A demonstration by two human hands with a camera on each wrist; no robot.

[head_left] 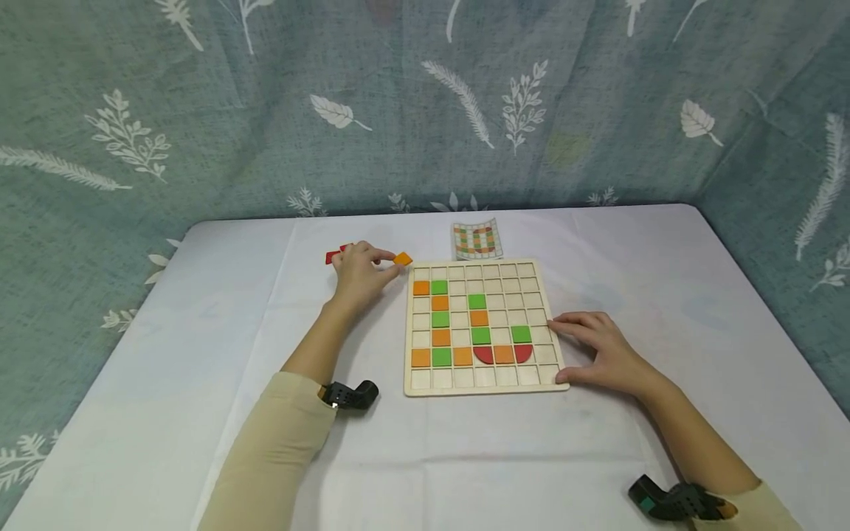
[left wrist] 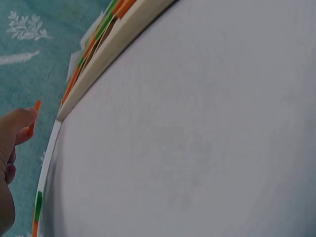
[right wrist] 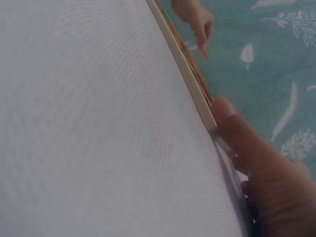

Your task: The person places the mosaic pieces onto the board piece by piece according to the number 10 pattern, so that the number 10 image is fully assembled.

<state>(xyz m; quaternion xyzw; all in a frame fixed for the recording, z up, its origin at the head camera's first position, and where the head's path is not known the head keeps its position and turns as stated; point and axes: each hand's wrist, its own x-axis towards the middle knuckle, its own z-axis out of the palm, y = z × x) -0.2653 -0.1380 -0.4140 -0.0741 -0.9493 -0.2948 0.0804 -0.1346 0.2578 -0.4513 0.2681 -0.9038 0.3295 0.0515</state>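
My left hand (head_left: 361, 273) pinches an orange square tile (head_left: 402, 259) between thumb and fingertips, just off the back left corner of the wooden grid board (head_left: 488, 392). The same orange tile (left wrist: 34, 118) appears edge-on in the left wrist view. Red pieces (head_left: 331, 257) lie beside that hand, partly covered by it. My right hand (head_left: 607, 354) rests at the board's right edge, its thumb at the front corner and its fingertips farther back. On the board sit orange and green squares, such as a green square tile (head_left: 521, 334), and two red rounded pieces, one a red rounded piece (head_left: 523, 353).
Behind the board lies a pattern card (head_left: 477, 240) showing a coloured grid. In the left wrist view a green piece (left wrist: 38, 206) lies near the table's far edge. A white cloth (head_left: 505, 464) covers the table, with a leaf-printed curtain (head_left: 398, 110) hanging behind.
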